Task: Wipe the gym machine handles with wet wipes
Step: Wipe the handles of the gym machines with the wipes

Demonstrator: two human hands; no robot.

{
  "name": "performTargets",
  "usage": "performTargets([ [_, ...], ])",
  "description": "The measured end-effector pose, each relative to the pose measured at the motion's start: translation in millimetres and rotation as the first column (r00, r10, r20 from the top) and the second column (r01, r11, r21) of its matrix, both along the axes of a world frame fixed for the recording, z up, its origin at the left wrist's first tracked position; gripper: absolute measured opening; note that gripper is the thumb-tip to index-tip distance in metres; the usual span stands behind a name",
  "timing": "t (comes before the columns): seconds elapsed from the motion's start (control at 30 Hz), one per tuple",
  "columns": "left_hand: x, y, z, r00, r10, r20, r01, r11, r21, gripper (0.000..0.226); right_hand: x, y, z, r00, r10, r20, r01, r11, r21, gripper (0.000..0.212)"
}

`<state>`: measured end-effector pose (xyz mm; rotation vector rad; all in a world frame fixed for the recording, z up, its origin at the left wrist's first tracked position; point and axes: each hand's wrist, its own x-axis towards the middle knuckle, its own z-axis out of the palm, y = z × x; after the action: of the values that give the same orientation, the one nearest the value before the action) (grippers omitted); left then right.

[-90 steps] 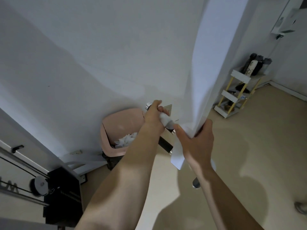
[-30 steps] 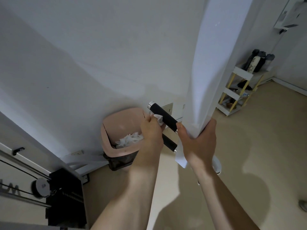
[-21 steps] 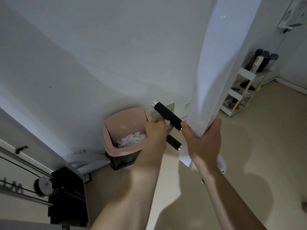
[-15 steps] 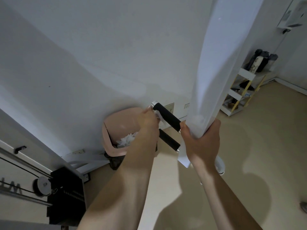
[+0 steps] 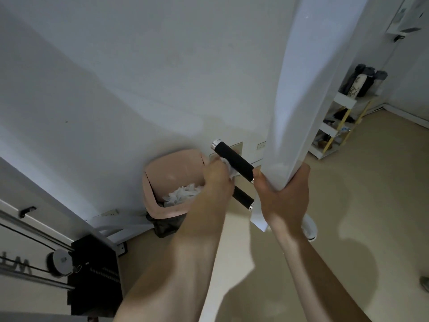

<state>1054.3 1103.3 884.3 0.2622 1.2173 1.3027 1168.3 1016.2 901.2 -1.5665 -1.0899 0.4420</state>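
Handle (image 5: 233, 160), wipe-holding left hand (image 5: 217, 180) beside

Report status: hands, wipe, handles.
Left hand shut on wipe, pressed to upper handle. Right hand gripping white post. Lower handle partly hidden. Nothing blocking.

Two bare hands at a white gym machine post.
Left hand (image 5: 217, 182) presses a wipe (image 5: 228, 169) against a black handle (image 5: 233, 160); right hand (image 5: 284, 194) clasps the post (image 5: 294, 89) above a pink bin (image 5: 153, 182).
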Motion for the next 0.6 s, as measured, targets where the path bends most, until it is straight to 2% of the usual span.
performTargets([
  [0.07,22,-25,-16,0.993,-0.114,0.001,0.114,0.991,0.075,0.027,0,1,0,1.0,-0.018,0.006,0.018,1.0,0.012,0.056],
  [0.13,29,-47,-26,0.963,-0.251,-0.098,0.264,0.952,0.158,0.021,1,4,0,1.0,-0.026,0.014,0.025,0.999,0.027,0.057],
  [0.2,21,-55,-26,0.93,-0.311,-0.196,0.346,0.922,0.175,0.023,2,5,-3,1.0,-0.02,0.019,0.02,0.999,0.042,0.057],
  [0.3,-8,-60,-18,0.921,-0.222,-0.319,0.266,0.958,0.102,0.018,0,3,-9,0.998,-0.047,0.037,0.041,0.989,0.145,0.065],
  [0.4,-41,-78,-8,0.908,-0.146,-0.394,0.229,0.958,0.171,0.018,-3,-12,-21,0.985,-0.132,0.113,0.081,0.923,0.376,0.072],
  [0.5,-61,-93,-4,0.947,-0.083,-0.309,0.149,0.969,0.198,0.011,-20,-44,-33,0.955,-0.192,0.226,0.05,0.857,0.513,0.051],
  [0.53,-66,-97,-4,0.954,-0.053,-0.296,0.112,0.976,0.186,0.008,-30,-55,-38,0.948,-0.144,0.284,-0.027,0.853,0.521,0.039],
  [0.6,-74,-104,-5,0.948,-0.037,-0.317,0.097,0.98,0.175,0.007,-53,-73,-47,0.925,0.073,0.373,-0.246,0.862,0.442,0.017],
])
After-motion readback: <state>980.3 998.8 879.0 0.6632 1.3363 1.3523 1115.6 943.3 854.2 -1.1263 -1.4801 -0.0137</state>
